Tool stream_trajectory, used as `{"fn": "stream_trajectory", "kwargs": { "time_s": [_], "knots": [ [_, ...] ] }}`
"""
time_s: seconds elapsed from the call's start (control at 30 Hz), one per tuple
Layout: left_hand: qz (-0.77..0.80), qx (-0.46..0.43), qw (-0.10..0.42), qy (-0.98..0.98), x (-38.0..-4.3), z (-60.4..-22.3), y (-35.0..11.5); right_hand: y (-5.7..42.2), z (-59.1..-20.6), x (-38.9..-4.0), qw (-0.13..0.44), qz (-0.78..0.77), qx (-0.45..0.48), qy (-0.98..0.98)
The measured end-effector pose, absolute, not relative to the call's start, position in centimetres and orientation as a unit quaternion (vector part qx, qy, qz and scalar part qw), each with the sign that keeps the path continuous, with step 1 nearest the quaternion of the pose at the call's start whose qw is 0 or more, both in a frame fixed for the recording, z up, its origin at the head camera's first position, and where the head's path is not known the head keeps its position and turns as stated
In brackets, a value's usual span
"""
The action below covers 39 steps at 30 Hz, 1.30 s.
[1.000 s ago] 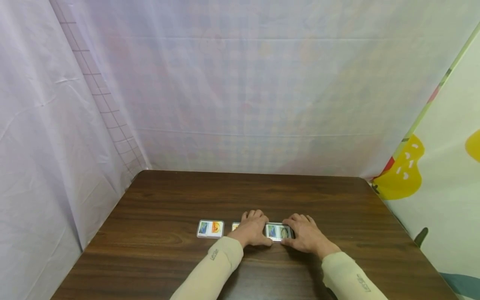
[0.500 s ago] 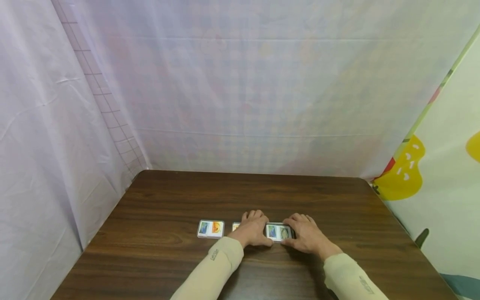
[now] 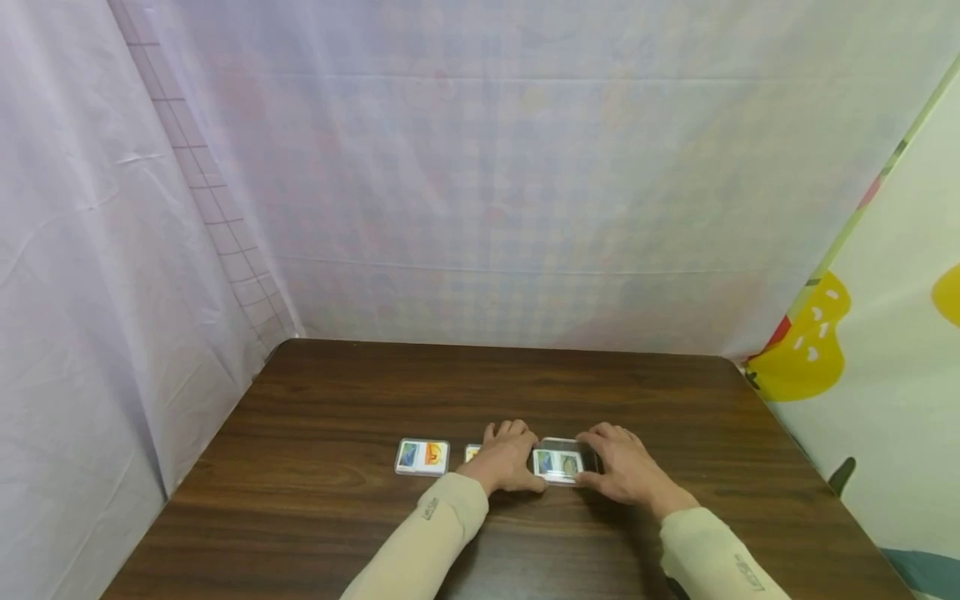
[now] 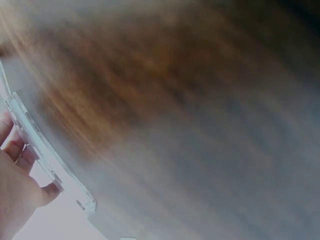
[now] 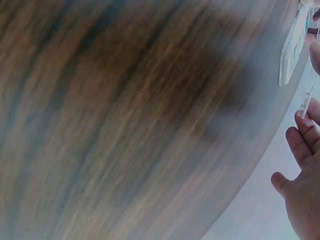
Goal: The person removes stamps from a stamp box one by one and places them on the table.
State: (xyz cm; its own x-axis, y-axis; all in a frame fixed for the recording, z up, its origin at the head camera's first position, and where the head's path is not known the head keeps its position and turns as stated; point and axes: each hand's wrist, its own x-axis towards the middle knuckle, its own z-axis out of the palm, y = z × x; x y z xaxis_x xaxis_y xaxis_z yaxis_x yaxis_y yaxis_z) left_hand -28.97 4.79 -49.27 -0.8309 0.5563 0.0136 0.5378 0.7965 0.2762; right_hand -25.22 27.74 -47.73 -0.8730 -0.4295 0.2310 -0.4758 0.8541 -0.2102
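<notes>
A clear card case (image 3: 557,465) with two small pictures on a white card lies on the table between the hands. My left hand (image 3: 508,462) grips its left side, thumb at the near edge and fingers at the far edge. My right hand (image 3: 618,462) pinches the right side of the case's clear cover (image 5: 309,97), which stands tilted up from the card in the right wrist view. The left wrist view catches my left hand (image 4: 20,185) against the case's clear edge (image 4: 50,150). Another card case (image 3: 472,452) is mostly hidden beneath my left forearm and hand.
A third card case (image 3: 422,457), with a blue-green and an orange picture, lies to the left on the dark wooden table (image 3: 337,392). Pale curtains (image 3: 487,208) hang behind the table and at its sides.
My right hand has moved slightly right and up, and the clear cover has come up from the case with it. My left hand has stayed in place.
</notes>
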Motion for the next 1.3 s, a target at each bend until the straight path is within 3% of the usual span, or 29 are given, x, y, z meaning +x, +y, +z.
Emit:
{"fn": "stream_trajectory", "kwargs": {
  "time_s": [0.97, 1.3],
  "knots": [
    [0.127, 0.295, 0.038, 0.946, -29.0, -48.9, 4.7, 35.7, -48.1, -24.4, 0.107, 0.132, 0.222, -0.96],
    [0.13, 0.298, 0.04, 0.945, -29.1, -49.1, 4.7, 37.2, -48.3, -24.5, 0.086, 0.118, 0.213, -0.966]
  ]
}}
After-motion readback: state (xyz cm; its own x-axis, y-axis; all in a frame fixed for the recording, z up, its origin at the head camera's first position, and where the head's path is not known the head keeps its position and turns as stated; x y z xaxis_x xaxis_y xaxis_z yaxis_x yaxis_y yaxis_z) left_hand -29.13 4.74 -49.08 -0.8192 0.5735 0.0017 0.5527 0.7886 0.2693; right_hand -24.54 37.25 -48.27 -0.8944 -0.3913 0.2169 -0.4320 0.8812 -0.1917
